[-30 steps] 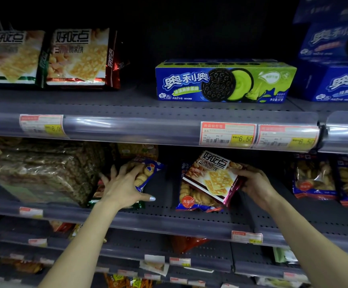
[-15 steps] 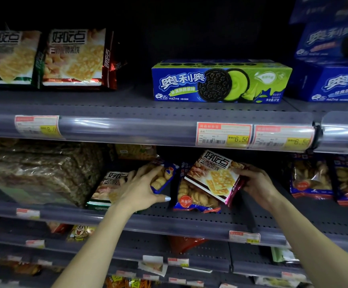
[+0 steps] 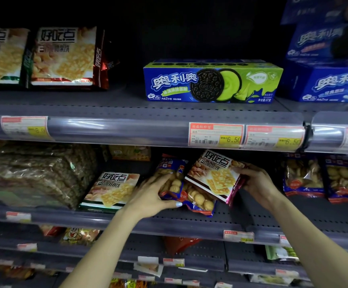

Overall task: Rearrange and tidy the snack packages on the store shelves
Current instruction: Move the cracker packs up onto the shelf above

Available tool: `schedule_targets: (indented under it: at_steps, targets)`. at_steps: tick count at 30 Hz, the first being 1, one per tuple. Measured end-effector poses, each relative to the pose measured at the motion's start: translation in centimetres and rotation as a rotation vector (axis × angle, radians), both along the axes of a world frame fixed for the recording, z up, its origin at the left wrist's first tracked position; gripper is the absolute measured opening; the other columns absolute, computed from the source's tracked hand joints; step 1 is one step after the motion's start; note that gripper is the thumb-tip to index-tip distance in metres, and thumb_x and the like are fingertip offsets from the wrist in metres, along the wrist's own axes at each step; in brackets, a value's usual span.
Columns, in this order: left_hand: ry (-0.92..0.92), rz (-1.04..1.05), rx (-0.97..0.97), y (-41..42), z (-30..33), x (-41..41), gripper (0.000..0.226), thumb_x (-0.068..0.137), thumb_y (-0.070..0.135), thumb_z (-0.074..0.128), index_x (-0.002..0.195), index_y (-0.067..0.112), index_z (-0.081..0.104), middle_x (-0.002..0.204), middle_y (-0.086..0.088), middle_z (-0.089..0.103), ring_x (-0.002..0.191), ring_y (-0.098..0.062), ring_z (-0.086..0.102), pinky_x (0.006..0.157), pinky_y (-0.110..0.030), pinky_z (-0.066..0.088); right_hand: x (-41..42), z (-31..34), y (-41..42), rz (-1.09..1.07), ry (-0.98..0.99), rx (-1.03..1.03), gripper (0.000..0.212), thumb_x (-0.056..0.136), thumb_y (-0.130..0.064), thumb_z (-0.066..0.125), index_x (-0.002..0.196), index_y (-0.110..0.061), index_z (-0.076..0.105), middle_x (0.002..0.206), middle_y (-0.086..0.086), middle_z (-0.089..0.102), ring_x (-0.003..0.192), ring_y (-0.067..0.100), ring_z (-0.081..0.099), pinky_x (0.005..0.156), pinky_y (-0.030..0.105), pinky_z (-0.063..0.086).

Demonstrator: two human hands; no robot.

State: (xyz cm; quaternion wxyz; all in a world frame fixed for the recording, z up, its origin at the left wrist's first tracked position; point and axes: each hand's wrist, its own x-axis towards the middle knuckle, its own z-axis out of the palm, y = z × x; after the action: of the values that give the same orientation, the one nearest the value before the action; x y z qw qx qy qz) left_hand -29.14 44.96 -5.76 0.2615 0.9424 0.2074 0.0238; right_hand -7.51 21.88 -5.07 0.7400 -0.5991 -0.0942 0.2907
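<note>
On the middle shelf (image 3: 252, 223) my left hand (image 3: 151, 196) grips a blue bag of small round biscuits (image 3: 172, 177), held just above a second blue biscuit bag (image 3: 200, 199) lying on the shelf. My right hand (image 3: 256, 183) holds a maroon-edged cracker pack (image 3: 215, 175) by its right end, tilted over that lying bag. A green-edged cracker pack (image 3: 111, 189) lies to the left of my left hand.
A large clear bag of brown snacks (image 3: 36, 173) fills the shelf's left. Two more blue biscuit bags (image 3: 324, 177) stand at the right. Above, cracker packs (image 3: 65, 57), a green cookie box (image 3: 212, 82) and blue cookie boxes (image 3: 331, 80) stand on the upper shelf.
My left hand has carried the blue biscuit bag to the right, next to the tilted cracker pack, uncovering the green-edged cracker pack. My right hand has barely moved.
</note>
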Motion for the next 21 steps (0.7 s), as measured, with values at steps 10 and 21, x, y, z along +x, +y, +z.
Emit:
schedule_targets:
  at_steps: [10,21]
  targets:
    - [-0.022,0.341,0.429,3.9,0.0,-4.9,0.090,0.072,0.088,0.015,0.142,0.039,0.041,0.148,-0.001,0.039,0.137,-0.028,0.031,0.111,-0.048,0.021,-1.1,0.7,2.7,0.080,-0.009,0.040,0.052,0.065,-0.006,0.070,0.116,0.003,0.063,0.108,0.016,0.071,0.096,0.028,0.070,0.074,0.034,0.058]
    - [0.244,0.583,0.269,5.4,-0.4,-5.4,0.097,0.073,0.088,0.028,0.151,0.033,0.014,0.155,-0.013,0.020,0.132,-0.042,0.030,0.103,-0.051,0.029,-2.2,1.1,4.4,0.122,-0.021,0.039,0.050,0.068,-0.005,0.067,0.117,0.002,0.063,0.111,0.017,0.070,0.101,0.031,0.068,0.084,0.041,0.053]
